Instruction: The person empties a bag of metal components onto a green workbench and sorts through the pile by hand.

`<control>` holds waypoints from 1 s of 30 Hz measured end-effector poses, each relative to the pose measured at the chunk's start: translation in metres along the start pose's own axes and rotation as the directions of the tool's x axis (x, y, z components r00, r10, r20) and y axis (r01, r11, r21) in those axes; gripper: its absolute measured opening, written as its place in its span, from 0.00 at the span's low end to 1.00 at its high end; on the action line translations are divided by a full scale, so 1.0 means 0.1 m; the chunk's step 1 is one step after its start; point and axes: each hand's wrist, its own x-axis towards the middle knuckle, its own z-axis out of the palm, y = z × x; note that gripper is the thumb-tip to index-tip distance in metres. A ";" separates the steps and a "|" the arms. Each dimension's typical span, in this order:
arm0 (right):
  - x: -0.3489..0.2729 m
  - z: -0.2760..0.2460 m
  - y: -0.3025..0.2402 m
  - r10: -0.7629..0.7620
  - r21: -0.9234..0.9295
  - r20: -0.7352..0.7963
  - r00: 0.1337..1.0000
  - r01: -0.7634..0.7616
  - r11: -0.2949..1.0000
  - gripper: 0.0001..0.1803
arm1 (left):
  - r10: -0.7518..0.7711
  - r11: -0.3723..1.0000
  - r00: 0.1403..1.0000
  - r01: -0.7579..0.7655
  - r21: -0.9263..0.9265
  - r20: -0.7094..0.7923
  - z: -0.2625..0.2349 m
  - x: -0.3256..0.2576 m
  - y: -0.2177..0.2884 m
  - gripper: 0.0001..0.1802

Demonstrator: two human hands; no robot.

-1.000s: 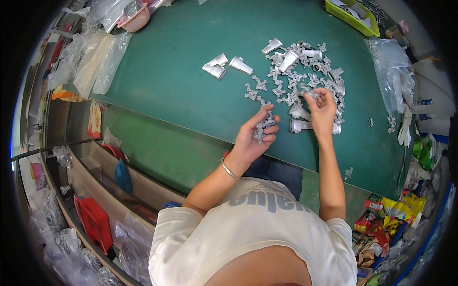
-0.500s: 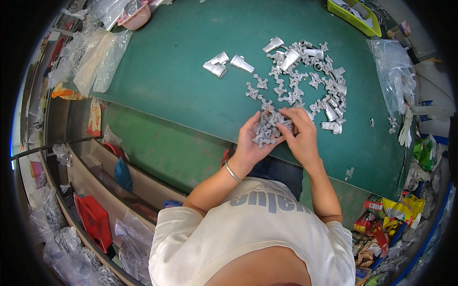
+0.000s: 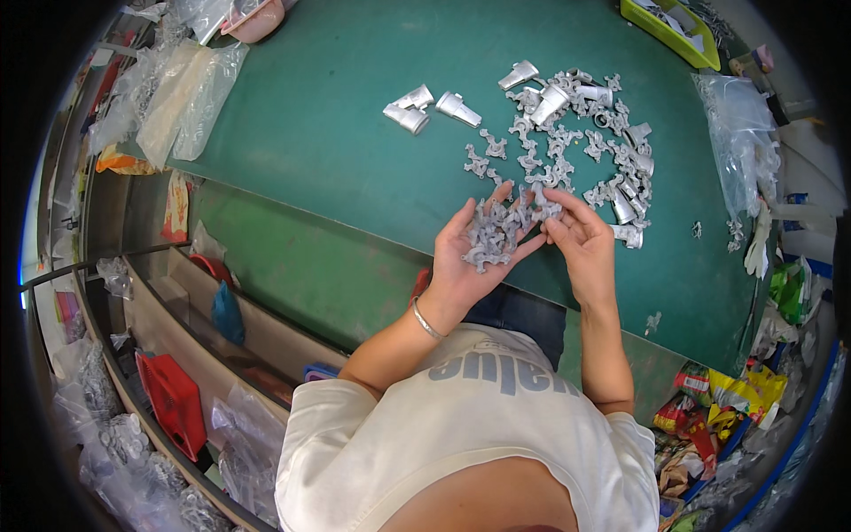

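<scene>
Left hand (image 3: 457, 257): held palm up beside the table's front edge, loosely cupped, fingers spread, bearing a heap of small, matte-grey, lobed metal castings (image 3: 490, 238).
Right hand (image 3: 581, 248): poised close alongside, thumb and fingers drawn together, apparently pinching a casting at the heap's right side; exact grip hard to tell behind the fingers.
Spill risk: could shed castings over the palm's rim, from overloading or a slight tilt, and down to the green, smooth floor (image 3: 292, 266).
Snag risk: could drag neighbours loose along with a pinched casting, because of interlocked arms.
Castings' look: dull, knobbly, many-armed, piled at all angles.
Green, flat-topped table (image 3: 337, 133): strewn beyond the hands with more castings, mixed with shiny silver, tapered metal tubes (image 3: 550, 105); three tubes grouped apart, to the left.
</scene>
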 end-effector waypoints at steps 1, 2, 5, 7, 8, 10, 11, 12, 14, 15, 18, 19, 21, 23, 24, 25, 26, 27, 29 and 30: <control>-0.03 0.02 -0.01 -0.022 -0.004 -0.033 0.999 0.022 1.000 0.17 | -0.001 1.000 1.000 0.001 -0.002 -0.012 0.04 -0.03 0.00 0.22; -0.05 0.06 -0.01 -0.045 -0.007 -0.063 0.997 0.045 0.999 0.17 | -0.010 1.000 1.000 0.010 0.002 0.020 0.07 -0.05 0.00 0.22; -0.11 0.08 -0.07 -0.059 0.023 -0.092 0.994 0.062 0.998 0.19 | -0.039 0.999 0.995 0.038 0.010 0.095 0.13 -0.11 -0.01 0.23; -0.14 0.09 -0.10 -0.090 0.007 -0.079 0.993 0.091 0.996 0.20 | -0.058 0.998 0.991 0.058 0.006 0.121 0.16 -0.14 -0.01 0.23; -0.15 0.09 -0.12 -0.126 -0.027 -0.069 0.990 0.125 0.992 0.20 | -0.060 0.998 0.989 0.060 0.006 0.133 0.17 -0.16 -0.01 0.24; -0.18 0.11 -0.16 -0.165 -0.067 -0.056 0.985 0.161 0.985 0.20 | -0.063 0.998 0.985 0.063 0.005 0.158 0.19 -0.18 -0.01 0.24; -0.19 0.12 -0.18 -0.169 -0.073 -0.054 0.984 0.165 0.984 0.20 | -0.066 0.998 0.985 0.066 0.009 0.161 0.20 -0.19 -0.01 0.24; -0.21 0.13 -0.20 -0.174 -0.079 -0.051 0.984 0.169 0.982 0.21 | -0.069 0.998 0.984 0.068 0.013 0.163 0.21 -0.21 -0.01 0.24; -0.22 0.14 -0.21 -0.194 -0.068 -0.055 0.979 0.190 0.979 0.21 | -0.070 0.998 0.985 0.068 0.019 0.159 0.24 -0.23 -0.02 0.25; -0.23 0.14 -0.22 -0.204 -0.063 -0.056 0.977 0.201 0.978 0.21 | -0.068 0.998 0.986 0.066 0.019 0.152 0.26 -0.24 -0.02 0.25; -0.26 0.14 -0.23 -0.188 -0.026 -0.057 0.981 0.187 0.982 0.21 | -0.068 0.998 0.987 0.066 0.015 0.149 0.28 -0.27 -0.04 0.25; -0.26 0.14 -0.24 -0.191 -0.025 -0.059 0.980 0.190 0.981 0.21 | -0.069 0.998 0.986 0.067 0.012 0.151 0.29 -0.28 -0.04 0.25; -0.28 0.16 -0.26 -0.198 -0.022 -0.062 0.978 0.197 0.980 0.21 | -0.066 0.998 0.986 0.067 0.001 0.154 0.32 -0.31 -0.05 0.25; -0.30 0.17 -0.28 -0.205 -0.030 -0.063 0.977 0.204 0.979 0.21 | -0.066 0.998 0.984 0.068 -0.008 0.164 0.33 -0.32 -0.06 0.25; -0.31 0.18 -0.29 -0.209 -0.035 -0.063 0.976 0.207 0.978 0.21 | -0.067 0.997 0.983 0.070 -0.013 0.173 0.33 -0.33 -0.06 0.25; -0.32 0.18 -0.30 -0.218 -0.042 -0.061 0.974 0.216 0.976 0.21 | -0.067 0.997 0.981 0.072 -0.017 0.181 0.33 -0.33 -0.06 0.25; -0.32 0.19 -0.31 -0.227 -0.049 -0.058 0.972 0.225 0.973 0.21 | -0.072 0.997 0.979 0.078 -0.024 0.192 0.33 -0.34 -0.06 0.25; -0.33 0.19 -0.32 -0.236 -0.055 -0.055 0.970 0.233 0.971 0.21 | -0.077 0.996 0.976 0.085 -0.031 0.204 0.32 -0.34 -0.06 0.25; -0.35 0.19 -0.32 -0.247 -0.060 -0.056 0.967 0.243 0.968 0.21 | -0.082 0.995 0.973 0.091 -0.034 0.216 0.32 -0.36 -0.07 0.25; -0.35 0.19 -0.32 -0.251 -0.062 -0.057 0.966 0.248 0.967 0.21 | -0.082 0.995 0.973 0.091 -0.030 0.217 0.32 -0.36 -0.07 0.25</control>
